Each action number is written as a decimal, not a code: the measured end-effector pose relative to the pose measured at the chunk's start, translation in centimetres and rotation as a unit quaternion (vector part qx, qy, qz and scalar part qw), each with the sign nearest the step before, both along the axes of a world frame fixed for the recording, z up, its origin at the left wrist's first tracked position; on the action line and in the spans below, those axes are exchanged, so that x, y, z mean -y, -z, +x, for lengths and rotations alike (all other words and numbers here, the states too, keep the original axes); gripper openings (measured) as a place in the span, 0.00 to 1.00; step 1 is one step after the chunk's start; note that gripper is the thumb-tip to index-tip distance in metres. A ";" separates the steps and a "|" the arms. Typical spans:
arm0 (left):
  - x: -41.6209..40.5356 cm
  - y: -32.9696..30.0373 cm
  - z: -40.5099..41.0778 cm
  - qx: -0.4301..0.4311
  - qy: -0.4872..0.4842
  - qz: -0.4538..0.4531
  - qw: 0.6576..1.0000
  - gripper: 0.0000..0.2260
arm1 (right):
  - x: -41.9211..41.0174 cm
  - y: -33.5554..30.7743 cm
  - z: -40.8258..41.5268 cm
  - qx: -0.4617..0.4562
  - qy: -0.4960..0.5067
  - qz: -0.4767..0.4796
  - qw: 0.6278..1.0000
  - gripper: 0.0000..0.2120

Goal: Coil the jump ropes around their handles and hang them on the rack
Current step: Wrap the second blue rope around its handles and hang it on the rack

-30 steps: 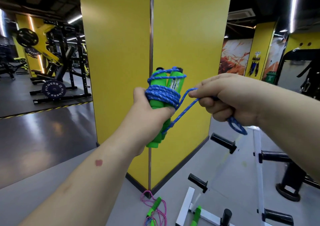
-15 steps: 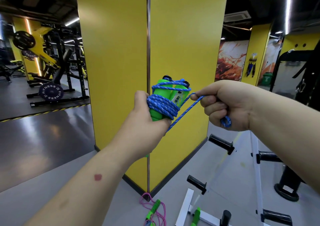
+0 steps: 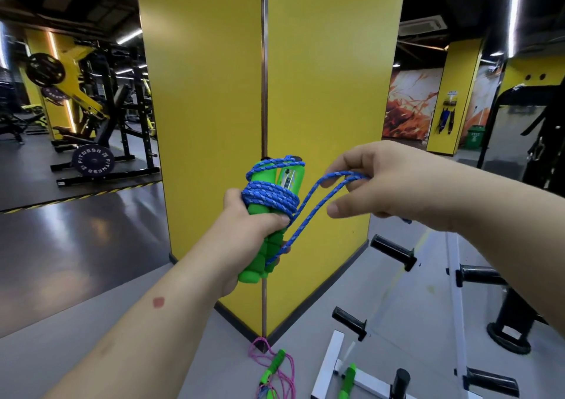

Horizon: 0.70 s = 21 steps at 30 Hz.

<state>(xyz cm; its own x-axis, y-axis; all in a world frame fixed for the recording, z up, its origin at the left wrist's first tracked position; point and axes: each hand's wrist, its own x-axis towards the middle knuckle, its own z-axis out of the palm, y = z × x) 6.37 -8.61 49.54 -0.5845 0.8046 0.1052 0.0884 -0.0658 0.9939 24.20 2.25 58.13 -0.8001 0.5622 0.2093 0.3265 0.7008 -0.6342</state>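
Blue rope (image 3: 308, 212) loop now longer; right hand (image 3: 382, 181) lifted, fingers looser.

The rope-wound handles (image 3: 269, 215) stand before the pillar (image 3: 275, 77), the rack (image 3: 452, 276) right, another rope (image 3: 275, 368) below.

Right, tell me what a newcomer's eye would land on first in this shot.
First, the green handles at centre frame, gripped by the left hand and wrapped in blue rope. The right hand pinches a loose loop of that rope just to their right. Behind stands a big yellow pillar, with a pink jump rope on the floor at its base.
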 end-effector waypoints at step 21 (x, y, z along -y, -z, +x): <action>1.7 -1.2 -0.4 -0.085 0.274 -0.071 0.955 0.20 | -2.4 0.1 -2.1 -0.051 0.113 -0.231 0.965 0.18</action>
<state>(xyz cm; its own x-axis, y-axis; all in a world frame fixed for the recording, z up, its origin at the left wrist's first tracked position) 5.96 -10.35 50.79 -0.0550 0.9981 0.0289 0.2404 -0.0149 0.9706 22.12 4.64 58.03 -0.6339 0.7727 -0.0338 0.3568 0.2533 -0.8992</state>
